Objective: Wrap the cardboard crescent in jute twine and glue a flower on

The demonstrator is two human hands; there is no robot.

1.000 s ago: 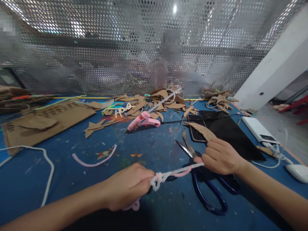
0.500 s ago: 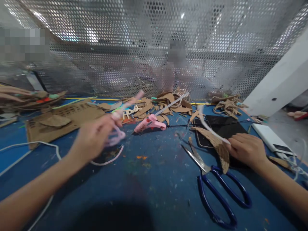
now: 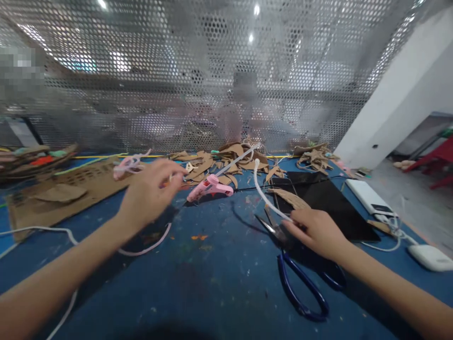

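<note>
My right hand [image 3: 314,231] pinches one end of a short white cord [image 3: 264,194], which curves up and left to a thicker tip. Under that hand lie blue-handled scissors [image 3: 300,288], blades apart, partly covered by it. A curved brown cardboard strip [image 3: 288,197] shows just beyond the fingers. My left hand [image 3: 150,191], slightly blurred, hovers over the table with thumb and forefinger curved and a gap between them; I see nothing held. To its right rests a pink glue gun [image 3: 210,187] with a long glue stick. A pink cord bundle [image 3: 128,165] lies behind the left hand.
Cardboard scraps [image 3: 233,158] are heaped along the perforated metal screen [image 3: 198,94]. A cardboard sheet [image 3: 53,208] lies left, a black tablet [image 3: 329,203] and white power bank [image 3: 368,196] right. A loose pink cord [image 3: 150,249] and white cable [image 3: 69,302] lie nearer.
My left hand has let go of the pink cord bundle, which now lies on the cardboard sheet. My right hand has moved left over the scissors with the white cord. The view has shifted right.
</note>
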